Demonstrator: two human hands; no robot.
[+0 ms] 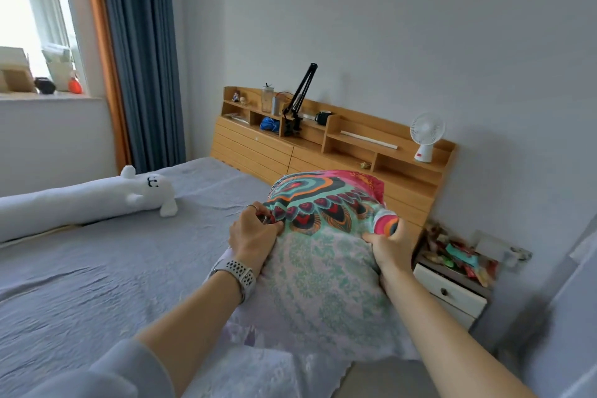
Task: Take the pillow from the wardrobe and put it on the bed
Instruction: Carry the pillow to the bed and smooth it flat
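Pillow [323, 255], patterned in teal, pink and orange at its far end and pale green and lilac nearer the camera, lies on the bed [97, 284] at its right side, its far end near the headboard [323, 152]. Both hands are on it. The left hand [255, 236], with a watch [237, 273] on the wrist and a ring on one finger, is curled closed, pinching a fold of the pillow's cover at the left edge. The right hand [389, 244] is closed around a bunched corner of the cover at the right edge, thumb pressed over the fabric. Both forearms reach forward from the bottom of the view; a grey sleeve [106, 368] shows on the left arm.

A grey sheet covers the bed, lightly wrinkled. A long white plush toy [87, 197] lies across the bed's far left part, well apart from the pillow. The wooden headboard has open shelves holding a white fan [426, 136], a black clamp arm [298, 97], a dark mug [323, 117] and small items too small to make out. Beside the bed on the right stands a white nightstand [452, 294] with a heap of colourful packets on top. Blue curtains [142, 55] hang by a bright window [29, 10] at left.
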